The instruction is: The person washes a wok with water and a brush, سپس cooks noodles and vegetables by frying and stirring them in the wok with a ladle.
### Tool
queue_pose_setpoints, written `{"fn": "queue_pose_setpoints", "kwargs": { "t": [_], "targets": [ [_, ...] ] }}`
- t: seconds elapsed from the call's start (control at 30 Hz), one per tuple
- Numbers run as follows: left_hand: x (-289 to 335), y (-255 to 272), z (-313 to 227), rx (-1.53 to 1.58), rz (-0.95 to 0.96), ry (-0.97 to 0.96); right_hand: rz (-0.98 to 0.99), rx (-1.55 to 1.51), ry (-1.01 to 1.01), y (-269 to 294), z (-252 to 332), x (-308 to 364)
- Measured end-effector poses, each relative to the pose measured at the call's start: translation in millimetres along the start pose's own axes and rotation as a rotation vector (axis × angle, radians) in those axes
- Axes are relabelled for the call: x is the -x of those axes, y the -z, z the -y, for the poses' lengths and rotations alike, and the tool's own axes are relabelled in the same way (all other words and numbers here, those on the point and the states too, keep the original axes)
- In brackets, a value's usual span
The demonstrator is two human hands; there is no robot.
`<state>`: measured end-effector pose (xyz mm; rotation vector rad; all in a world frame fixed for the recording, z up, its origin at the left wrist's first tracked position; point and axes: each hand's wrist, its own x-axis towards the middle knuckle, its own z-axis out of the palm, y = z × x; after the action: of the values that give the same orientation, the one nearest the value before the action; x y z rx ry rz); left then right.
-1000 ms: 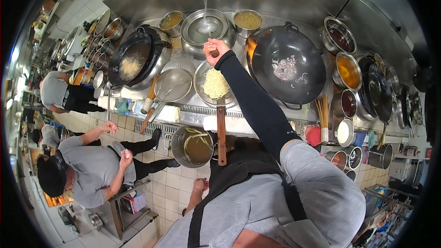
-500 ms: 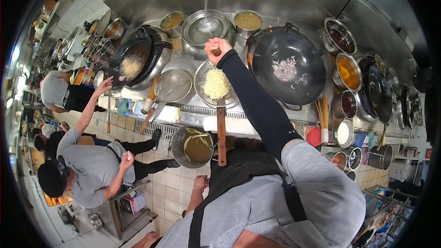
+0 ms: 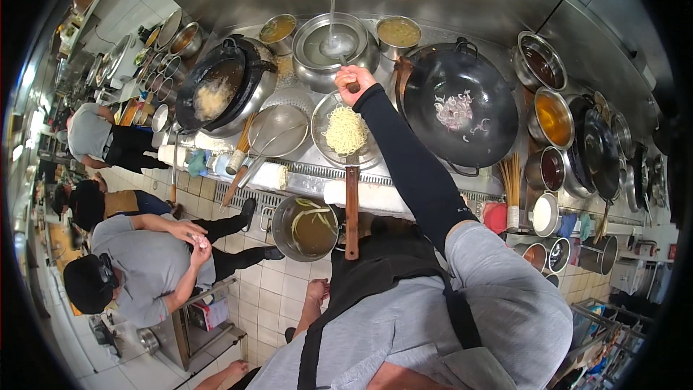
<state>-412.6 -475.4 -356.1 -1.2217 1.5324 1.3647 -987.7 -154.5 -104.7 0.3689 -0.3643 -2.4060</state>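
Note:
In my right hand [image 3: 355,83] is the wooden grip of a ladle [image 3: 336,47], its bowl in the wide steel pot of water [image 3: 297,42] under a spout. Just below that hand, a round strainer with a long wooden handle [image 3: 351,217] rests on the counter, holding a heap of pale noodles [image 3: 345,133]. Sliced onion-like pieces [image 3: 455,110] lie in the large black wok [image 3: 426,137] to the right. My left hand [image 3: 317,289] hangs low beside the black apron, fingers curled, nothing visible in them.
A steel pot of brownish liquid [image 3: 297,249] stands low at left. Left on the counter are an empty strainer [image 3: 278,130] and a wok of frying food [image 3: 189,105]. A co-worker [image 3: 144,267] stands at left. Sauce bowls [image 3: 552,117] line the right.
The co-worker's hand has drawn back from the left wok and now meets the other hand. My right hand stays on the ladle; the whole view has shifted slightly.

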Motion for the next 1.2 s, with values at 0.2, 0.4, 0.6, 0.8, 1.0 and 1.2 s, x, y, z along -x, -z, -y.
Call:
{"fn": "queue_pose_setpoints", "kwargs": {
  "t": [0.2, 0.4, 0.6, 0.8, 1.0, 1.2],
  "targets": [
    [-0.4, 2.4, -5.2, 0.016, 0.021, -0.010, 0.025, 0.019, 0.021, 0.7, -1.6, 4.2],
    [-18.3, 10.4, 1.2, 0.068, 0.066, -0.019, 0.026, 0.049, 0.037, 3.8, 0.1, 4.6],
    [-16.0, 6.8, 2.3, 0.037, 0.039, -0.010, 0.001, 0.033, 0.046, 5.1, -5.9, 3.2],
    [-8.7, 6.2, -2.7, -0.004, 0.026, -0.027, 0.027, 0.009, 0.008, 3.5, -7.1, 15.6],
    [-11.7, 7.8, -9.6, -0.233, 0.061, -0.170, 0.142, -0.082, -0.129, 5.8, 2.6, 62.3],
    [-48.6, 8.7, -14.8, -0.021, 0.120, -0.019, 0.053, -0.037, -0.039, -16.2, -15.8, 191.5]
  ]
}}
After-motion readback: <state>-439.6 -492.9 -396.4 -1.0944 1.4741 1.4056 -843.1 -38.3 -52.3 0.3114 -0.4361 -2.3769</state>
